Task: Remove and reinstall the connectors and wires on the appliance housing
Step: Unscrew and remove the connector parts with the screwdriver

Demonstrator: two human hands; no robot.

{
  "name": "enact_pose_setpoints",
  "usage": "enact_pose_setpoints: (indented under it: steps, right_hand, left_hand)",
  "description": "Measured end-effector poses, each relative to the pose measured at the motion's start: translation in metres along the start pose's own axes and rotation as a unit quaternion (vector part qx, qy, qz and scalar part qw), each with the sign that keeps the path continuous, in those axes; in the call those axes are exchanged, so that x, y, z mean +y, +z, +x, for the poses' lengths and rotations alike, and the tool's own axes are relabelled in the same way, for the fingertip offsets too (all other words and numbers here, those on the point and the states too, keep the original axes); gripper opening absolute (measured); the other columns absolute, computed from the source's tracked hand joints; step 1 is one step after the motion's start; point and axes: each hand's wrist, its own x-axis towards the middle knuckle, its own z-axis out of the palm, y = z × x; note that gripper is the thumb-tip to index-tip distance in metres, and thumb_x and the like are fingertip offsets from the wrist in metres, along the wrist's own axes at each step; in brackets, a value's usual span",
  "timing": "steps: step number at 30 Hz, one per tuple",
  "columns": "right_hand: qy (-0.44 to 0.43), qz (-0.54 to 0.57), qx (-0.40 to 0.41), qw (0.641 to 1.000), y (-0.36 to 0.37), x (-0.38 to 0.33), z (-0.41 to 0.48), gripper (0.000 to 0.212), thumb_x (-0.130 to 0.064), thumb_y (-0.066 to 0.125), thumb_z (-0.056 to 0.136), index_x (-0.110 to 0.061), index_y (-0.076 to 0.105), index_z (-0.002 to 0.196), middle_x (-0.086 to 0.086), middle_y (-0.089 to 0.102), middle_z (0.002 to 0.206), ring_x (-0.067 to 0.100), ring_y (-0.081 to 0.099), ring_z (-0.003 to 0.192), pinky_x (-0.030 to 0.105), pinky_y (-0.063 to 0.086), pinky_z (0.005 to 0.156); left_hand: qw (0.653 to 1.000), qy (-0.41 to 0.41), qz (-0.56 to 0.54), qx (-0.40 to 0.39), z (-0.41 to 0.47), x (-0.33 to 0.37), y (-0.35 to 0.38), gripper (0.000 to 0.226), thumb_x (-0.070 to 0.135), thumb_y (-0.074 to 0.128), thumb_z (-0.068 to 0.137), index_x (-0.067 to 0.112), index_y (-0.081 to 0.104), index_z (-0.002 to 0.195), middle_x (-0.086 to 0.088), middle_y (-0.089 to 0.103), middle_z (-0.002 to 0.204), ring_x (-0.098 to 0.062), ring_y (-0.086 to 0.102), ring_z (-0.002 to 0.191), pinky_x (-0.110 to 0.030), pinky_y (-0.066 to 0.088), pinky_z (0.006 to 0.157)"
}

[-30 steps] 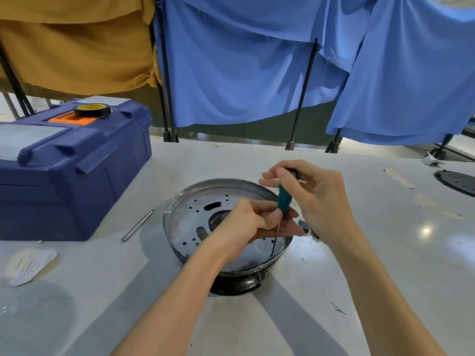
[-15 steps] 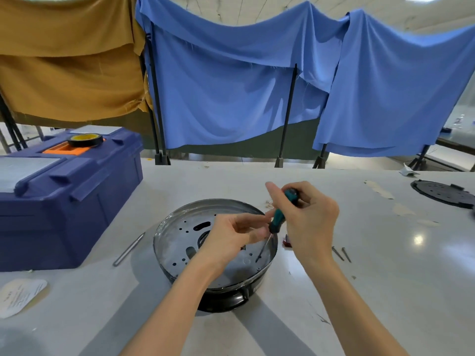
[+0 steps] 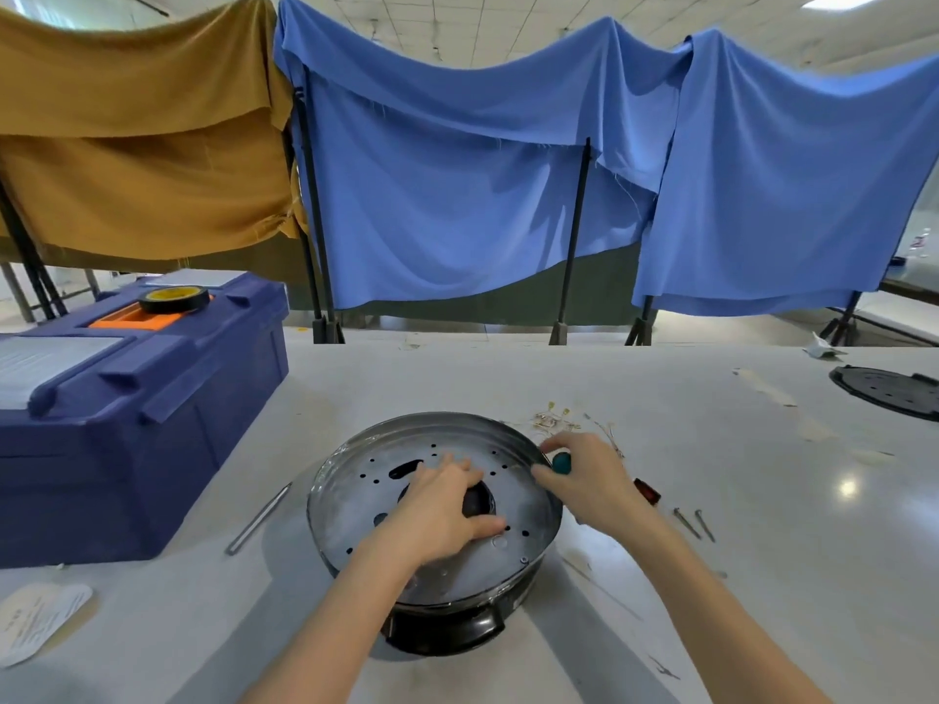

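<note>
The round metal appliance housing [image 3: 355, 500], a perforated steel pan on a black base, sits in the middle of the white table. My left hand [image 3: 442, 505] lies inside it, fingers spread flat over the central hole. My right hand [image 3: 584, 475] is at the pan's right rim and grips the teal-handled screwdriver [image 3: 561, 462]; its shaft is hidden by the hand. Thin wires with small connectors [image 3: 556, 421] lie loose on the table just behind the pan. A small dark red part [image 3: 646, 491] rests to the right of my right hand.
A blue toolbox [image 3: 142, 409] with a roll of tape [image 3: 174, 299] on top stands at the left. A metal rod [image 3: 259, 518] lies between it and the pan. Two screws [image 3: 693, 523] lie to the right, a black round plate [image 3: 889, 391] far right, a paper label [image 3: 40, 619] near left.
The screwdriver has come out of the pan; my right hand carried it to the right rim. My left hand let go of the shaft and flattened over the central hole. The view tilted up.
</note>
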Motion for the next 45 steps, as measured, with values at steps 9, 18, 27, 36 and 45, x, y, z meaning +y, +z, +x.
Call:
enact_pose_setpoints:
  steps: [9,18,27,36,45]
  right_hand:
    - [0.037,-0.031,-0.094,0.994,-0.028,0.002,-0.014,0.031,-0.030,0.068,0.086,-0.001,0.062,0.080,0.003,0.062,0.049,0.010,0.042,0.032,0.015,0.033,0.034]
    - [0.040,0.000,-0.061,0.997,-0.013,-0.004,-0.016,0.020,-0.007,0.054,0.084,0.011,0.062,0.081,-0.001,0.053,0.041,0.009,0.038,0.027,0.014,0.029,0.032]
    - [0.090,0.070,0.049,0.992,-0.059,0.029,-0.014,0.013,-0.007,0.061,0.089,-0.004,0.068,0.078,0.011,0.067,0.055,0.009,0.048,0.032,0.018,0.037,0.036]
    - [0.187,-0.084,0.056,0.977,-0.082,0.090,-0.016,0.010,-0.002,0.071,0.082,-0.004,0.066,0.074,0.003,0.055,0.048,0.016,0.047,0.039,0.021,0.035,0.042]
    - [0.230,-0.183,0.036,0.955,-0.061,0.099,-0.009,0.020,0.003,0.063,0.081,-0.005,0.048,0.071,0.013,0.052,0.071,0.023,0.045,0.065,0.031,0.034,0.059]
  left_hand:
    - [0.996,0.045,-0.056,-0.043,-0.006,-0.012,-0.001,0.081,0.043,0.075,0.077,0.025,0.037,0.147,0.010,0.024,0.157,-0.013,0.002,0.149,-0.043,0.006,0.121]
    - [0.994,0.059,0.005,-0.091,-0.013,-0.008,-0.014,0.087,0.031,0.084,0.069,0.037,0.039,0.144,0.008,0.017,0.159,-0.021,0.003,0.149,-0.043,0.016,0.119]
    - [0.998,0.052,-0.034,-0.027,-0.009,0.004,-0.008,0.085,0.052,0.072,0.076,0.026,0.034,0.148,0.001,0.033,0.153,-0.016,0.023,0.144,-0.034,0.024,0.115]
    - [0.997,0.048,-0.037,-0.046,-0.018,0.007,-0.006,0.102,0.043,0.088,0.060,0.023,0.037,0.147,0.007,0.033,0.154,-0.010,0.017,0.145,-0.034,0.019,0.118]
    - [0.998,0.037,-0.033,-0.049,-0.026,0.011,-0.009,0.103,0.045,0.088,0.058,0.022,0.039,0.145,0.012,0.038,0.150,-0.012,0.026,0.143,-0.037,0.026,0.115]
